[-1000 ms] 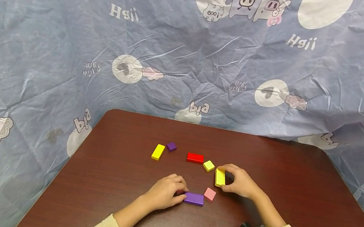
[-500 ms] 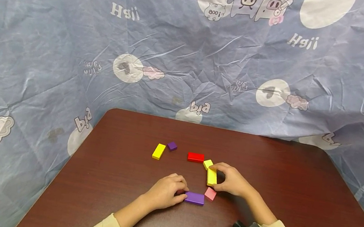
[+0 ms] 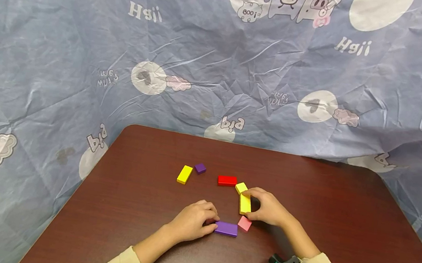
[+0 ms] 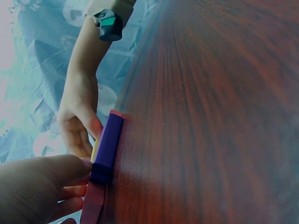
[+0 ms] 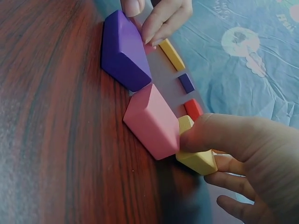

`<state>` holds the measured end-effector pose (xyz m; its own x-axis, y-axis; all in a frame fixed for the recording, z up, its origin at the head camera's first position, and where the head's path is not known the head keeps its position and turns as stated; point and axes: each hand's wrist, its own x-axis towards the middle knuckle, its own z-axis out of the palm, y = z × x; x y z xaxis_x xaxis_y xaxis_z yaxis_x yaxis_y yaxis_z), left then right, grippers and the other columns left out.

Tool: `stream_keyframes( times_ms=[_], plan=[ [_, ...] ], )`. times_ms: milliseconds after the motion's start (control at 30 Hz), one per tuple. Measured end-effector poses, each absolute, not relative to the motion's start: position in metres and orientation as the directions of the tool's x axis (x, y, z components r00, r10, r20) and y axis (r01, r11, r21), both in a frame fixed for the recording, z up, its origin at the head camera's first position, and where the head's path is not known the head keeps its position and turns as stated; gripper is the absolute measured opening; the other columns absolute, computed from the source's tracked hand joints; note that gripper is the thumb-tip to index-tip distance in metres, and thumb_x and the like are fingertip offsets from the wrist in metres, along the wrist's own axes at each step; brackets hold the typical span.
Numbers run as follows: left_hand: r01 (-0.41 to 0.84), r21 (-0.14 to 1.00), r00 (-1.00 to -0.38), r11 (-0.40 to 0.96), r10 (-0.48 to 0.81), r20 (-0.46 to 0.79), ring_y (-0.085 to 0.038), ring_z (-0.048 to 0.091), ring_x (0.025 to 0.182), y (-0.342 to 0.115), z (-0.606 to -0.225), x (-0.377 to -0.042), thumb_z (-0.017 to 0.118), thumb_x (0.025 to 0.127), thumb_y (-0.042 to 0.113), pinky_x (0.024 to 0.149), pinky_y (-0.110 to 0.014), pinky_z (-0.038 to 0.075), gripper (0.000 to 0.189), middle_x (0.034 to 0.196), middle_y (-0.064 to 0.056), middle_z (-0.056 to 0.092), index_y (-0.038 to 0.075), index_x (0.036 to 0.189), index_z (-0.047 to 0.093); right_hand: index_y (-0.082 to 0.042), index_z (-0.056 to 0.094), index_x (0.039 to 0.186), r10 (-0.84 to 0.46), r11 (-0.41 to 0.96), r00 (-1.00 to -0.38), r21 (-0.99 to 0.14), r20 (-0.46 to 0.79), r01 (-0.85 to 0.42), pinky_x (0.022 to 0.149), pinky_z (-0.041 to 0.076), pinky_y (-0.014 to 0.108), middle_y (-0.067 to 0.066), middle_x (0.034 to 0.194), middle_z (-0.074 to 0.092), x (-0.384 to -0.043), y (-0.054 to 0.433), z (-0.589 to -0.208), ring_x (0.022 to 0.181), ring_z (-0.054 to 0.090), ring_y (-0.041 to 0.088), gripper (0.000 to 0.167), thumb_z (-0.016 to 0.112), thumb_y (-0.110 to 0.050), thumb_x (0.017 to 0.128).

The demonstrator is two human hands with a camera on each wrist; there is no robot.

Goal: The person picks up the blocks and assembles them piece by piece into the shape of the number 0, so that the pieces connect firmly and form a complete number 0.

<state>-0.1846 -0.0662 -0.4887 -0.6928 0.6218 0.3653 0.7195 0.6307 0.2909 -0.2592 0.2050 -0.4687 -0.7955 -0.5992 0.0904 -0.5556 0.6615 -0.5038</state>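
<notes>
My right hand [image 3: 270,208] pinches a yellow rectangular block [image 3: 245,204] between thumb and fingers at its two ends. The block's far end meets a small pale-yellow square block [image 3: 241,188]; its near end is close to a pink square block [image 3: 244,223]. My left hand [image 3: 193,220] has thumb and index finger at the left end of a purple rectangular block [image 3: 226,229], whose right end is against the pink block. In the left wrist view, a reddish piece [image 4: 95,193] shows beside the left fingers; they partly hide it.
A red rectangular block [image 3: 226,181] lies just left of the pale-yellow square. Farther left are a small dark purple square block [image 3: 200,168] and another yellow rectangular block [image 3: 185,174]. A printed cloth hangs behind the brown table [image 3: 308,180].
My right hand has brought the yellow block leftward, up against the pale-yellow square, which shifted slightly. Over the last half second it has barely moved. The left hand stays at the purple block.
</notes>
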Motion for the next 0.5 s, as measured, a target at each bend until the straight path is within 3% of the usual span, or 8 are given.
stream_keyframes(
  times_ms=[500],
  plan=[
    [0.711,0.299,-0.702,0.636,0.616,0.358,-0.009,0.056,0.091,-0.0660,-0.4878,-0.1833,0.071,0.088,0.024,0.078,-0.020,0.046,0.013,0.096,0.006,0.064,0.014,0.095,0.075,-0.004,0.064,0.123,-0.617,0.649,-0.782,-0.506,0.087,-0.568,0.095,0.045,0.051,0.007,0.122,0.061,-0.2563,0.2093,-0.4687,0.113,0.056,0.028,0.057,0.081,-0.025,0.073]
  ],
)
